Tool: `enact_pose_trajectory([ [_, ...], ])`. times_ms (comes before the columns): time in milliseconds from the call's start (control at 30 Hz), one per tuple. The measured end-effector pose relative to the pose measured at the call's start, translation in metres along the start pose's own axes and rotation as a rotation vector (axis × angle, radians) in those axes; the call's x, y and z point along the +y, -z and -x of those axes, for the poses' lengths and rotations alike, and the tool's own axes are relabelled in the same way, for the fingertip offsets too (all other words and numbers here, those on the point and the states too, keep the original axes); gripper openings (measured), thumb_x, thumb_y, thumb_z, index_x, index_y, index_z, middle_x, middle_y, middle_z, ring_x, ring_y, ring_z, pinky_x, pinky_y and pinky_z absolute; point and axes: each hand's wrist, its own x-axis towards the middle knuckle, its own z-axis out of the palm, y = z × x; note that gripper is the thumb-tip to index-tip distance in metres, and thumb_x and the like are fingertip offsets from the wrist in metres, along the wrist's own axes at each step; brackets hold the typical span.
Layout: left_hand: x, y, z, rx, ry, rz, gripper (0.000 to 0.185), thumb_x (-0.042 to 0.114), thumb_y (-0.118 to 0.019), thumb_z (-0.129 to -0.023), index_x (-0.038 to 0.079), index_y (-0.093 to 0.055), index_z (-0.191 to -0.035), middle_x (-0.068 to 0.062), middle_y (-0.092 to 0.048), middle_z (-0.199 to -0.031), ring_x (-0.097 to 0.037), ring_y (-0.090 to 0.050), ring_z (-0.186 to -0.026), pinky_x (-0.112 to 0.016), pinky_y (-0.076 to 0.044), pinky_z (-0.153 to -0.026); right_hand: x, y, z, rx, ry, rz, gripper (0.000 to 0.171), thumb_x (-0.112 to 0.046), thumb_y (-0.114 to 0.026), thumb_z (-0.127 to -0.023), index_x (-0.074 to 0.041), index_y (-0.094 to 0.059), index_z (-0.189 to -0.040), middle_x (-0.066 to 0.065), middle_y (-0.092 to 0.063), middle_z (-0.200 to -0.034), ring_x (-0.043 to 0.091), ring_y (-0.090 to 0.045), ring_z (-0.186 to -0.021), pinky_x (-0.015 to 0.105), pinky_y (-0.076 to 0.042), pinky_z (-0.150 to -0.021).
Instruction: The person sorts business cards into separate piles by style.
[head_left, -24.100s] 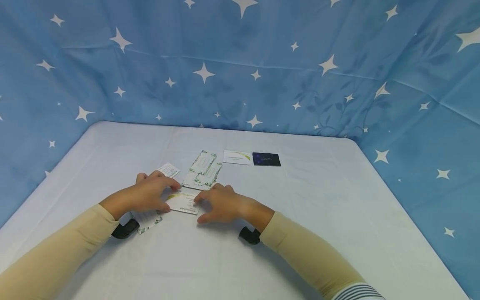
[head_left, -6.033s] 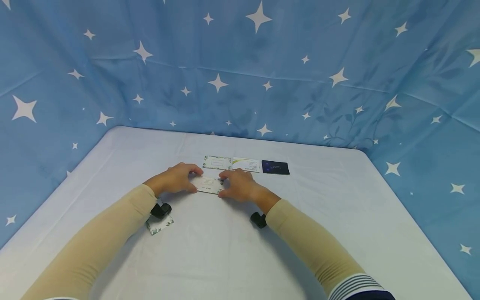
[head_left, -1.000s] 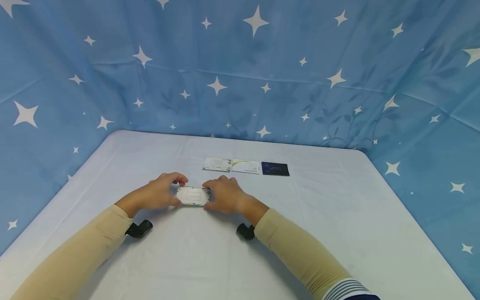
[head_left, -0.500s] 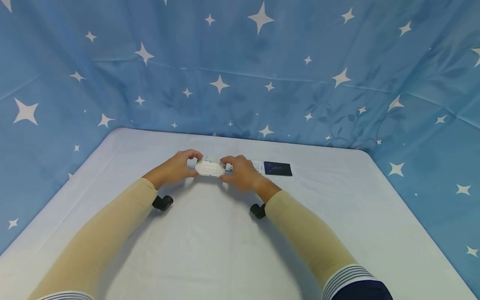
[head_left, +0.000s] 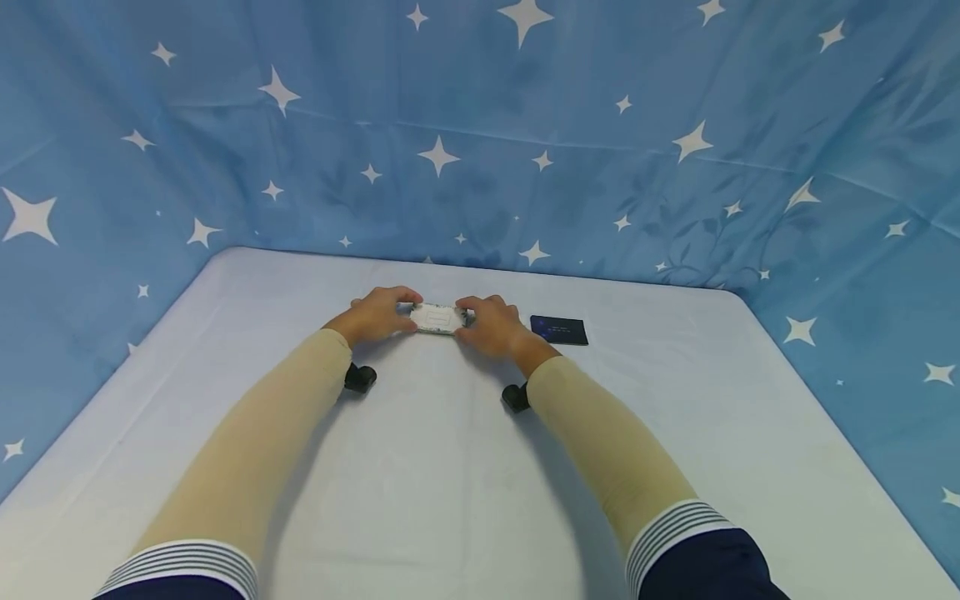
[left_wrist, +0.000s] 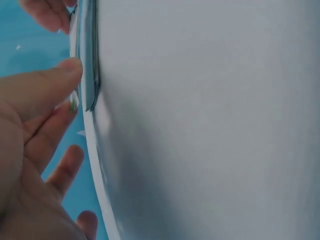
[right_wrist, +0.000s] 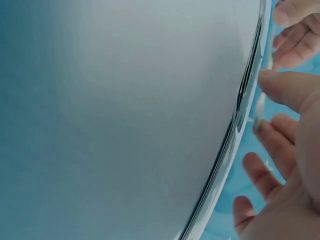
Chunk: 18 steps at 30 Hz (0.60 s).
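- Blue star-printed cloth (head_left: 480, 125) is hanging all round, and a pale sheet is covering the table (head_left: 450, 467) where this is playing out.
- Both hands are carrying one white card (head_left: 437, 318) with a leafy border, and it is now sitting far out on the table, where a second ago it was being held much closer to the person.
- The left hand (head_left: 378, 314) is pinching the card's left end with thumb and curled fingers; the right hand (head_left: 491, 325) is pinching the right end the same way.
- The arms are stretching further forward than half a second ago, so the card is arriving at the far row.
- The black card (head_left: 558, 329) is lying just beside the right hand, where it was lying before.
- The two light cards that were showing in that row a second ago are now being hidden behind the hands and the held card; they are probably underneath, but I cannot tell for sure.
- From the wrist views the card is appearing only as a thin edge (left_wrist: 82, 60) against the fingers, low over the sheet; whether it is touching down yet is unclear.
- My reading: the laying-out of cards is nearing its end, with this one going in at the left of the row.
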Motion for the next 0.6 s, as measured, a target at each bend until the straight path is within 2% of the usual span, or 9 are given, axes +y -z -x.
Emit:
enact_pose_trajectory([
  [200, 0.004, -0.0042, -0.0038, 0.011, 0.017, -0.145, 0.051, 0.023, -0.07, -0.095, 0.018, -0.054, -0.143, -0.015, -0.051, -0.145, -0.036, -0.04, -0.134, -0.056, -0.023, -0.097, 0.0012, -0.0011, -0.004, -0.037, -0.018, 0.054, 0.057, -0.035, -0.06, -0.1, -0.021, -0.044, -0.153, 0.01, -0.05, -0.147, 0.032, -0.032, -0.141, 0.051, -0.029, -0.106],
  [600, 0.0022, -0.0054, -0.0032, -0.015, 0.032, -0.148, 0.051, 0.022, -0.069, -0.096, 0.015, -0.053, -0.144, -0.012, -0.048, -0.149, -0.037, -0.035, -0.138, -0.058, -0.022, -0.099, 0.0006, -0.0041, -0.0053, -0.056, -0.029, 0.054, 0.056, -0.033, -0.059, -0.102, -0.022, -0.043, -0.153, 0.008, -0.049, -0.148, 0.031, -0.026, -0.144, 0.053, -0.024, -0.107],
])
